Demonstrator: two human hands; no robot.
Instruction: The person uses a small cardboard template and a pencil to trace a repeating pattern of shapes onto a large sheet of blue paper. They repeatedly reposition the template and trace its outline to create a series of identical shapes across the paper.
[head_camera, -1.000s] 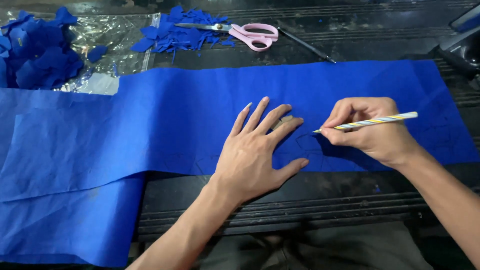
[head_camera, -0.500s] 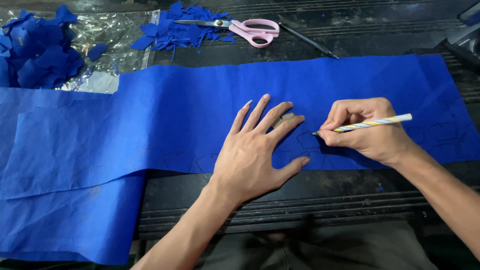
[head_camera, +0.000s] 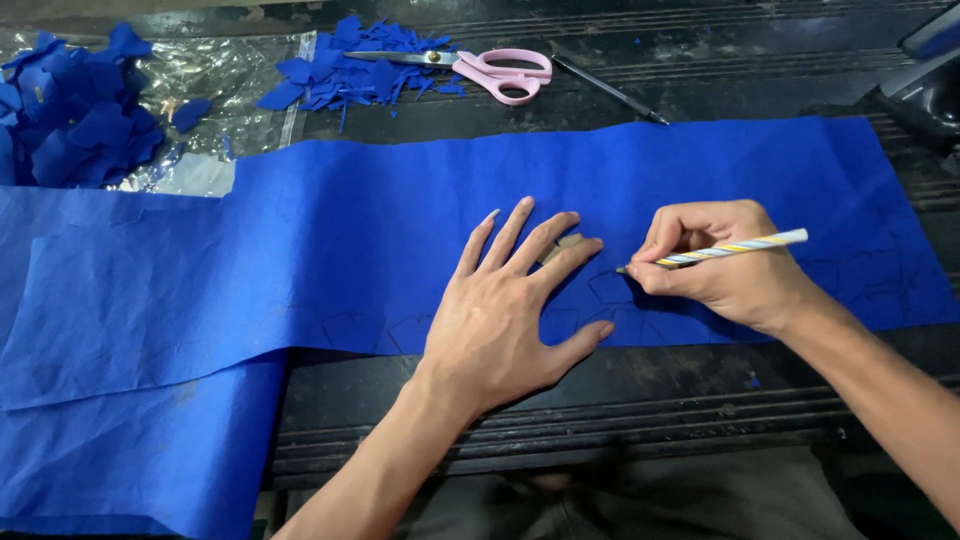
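The left hand (head_camera: 500, 320) lies flat on the long blue paper (head_camera: 380, 230) on the dark table (head_camera: 700, 400), fingers spread wide. Just beside it, the right hand (head_camera: 725, 265) pinches a striped pencil (head_camera: 720, 250), its tip touching the paper.

Pink scissors (head_camera: 497, 72) on dark surface (head_camera: 760, 70), touching blue scraps (head_camera: 345, 75). Black pen (head_camera: 610, 90) just beside. More scraps on clear plastic (head_camera: 225, 110), far left.
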